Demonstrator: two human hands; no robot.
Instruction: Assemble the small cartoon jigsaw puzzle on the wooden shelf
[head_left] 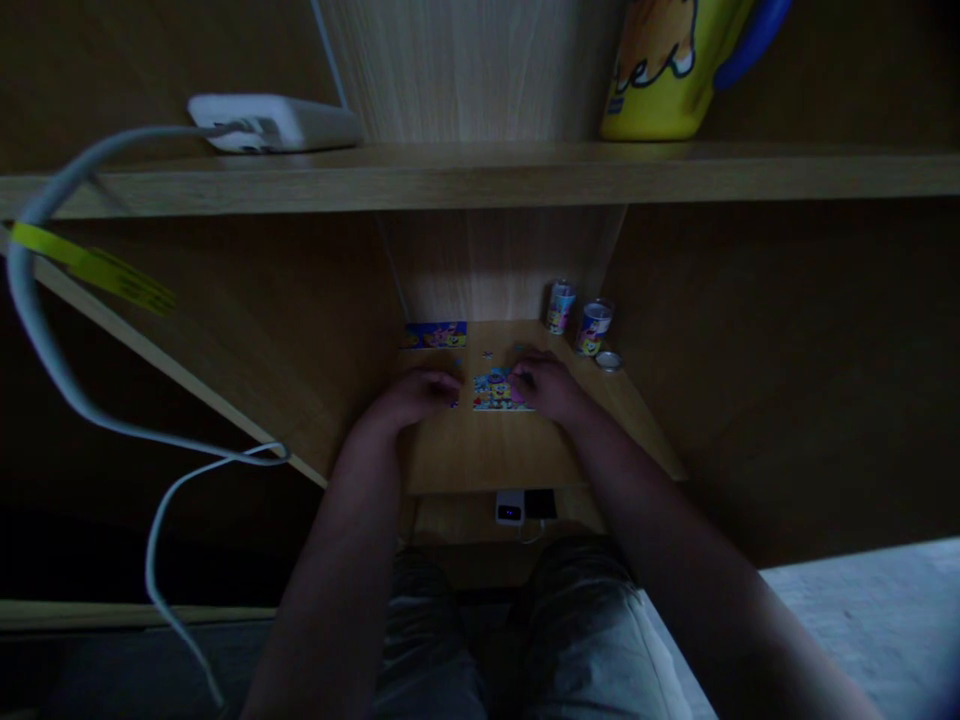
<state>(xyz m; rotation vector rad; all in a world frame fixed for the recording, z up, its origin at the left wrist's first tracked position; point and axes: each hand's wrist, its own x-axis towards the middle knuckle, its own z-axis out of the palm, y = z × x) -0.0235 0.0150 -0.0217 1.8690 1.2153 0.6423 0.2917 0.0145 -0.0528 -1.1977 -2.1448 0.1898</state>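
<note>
One partly built puzzle (496, 391) is lying on the wooden desk (487, 455), between two hands. The left hand (417, 393) is resting palm down just beside it, fingers curled together; the right hand (545, 385) is touching its right edge, fingers bent, though I cannot tell whether they are pinching a piece. Two small tins (577, 317) are standing behind, one lid (608, 361) lying beside them.

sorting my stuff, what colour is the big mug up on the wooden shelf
Yellow with a blue handle, the large mug on the wooden shelf; the head view shows it.

Matt wooden desk (487, 450), glossy puzzle (495, 392)
</note>
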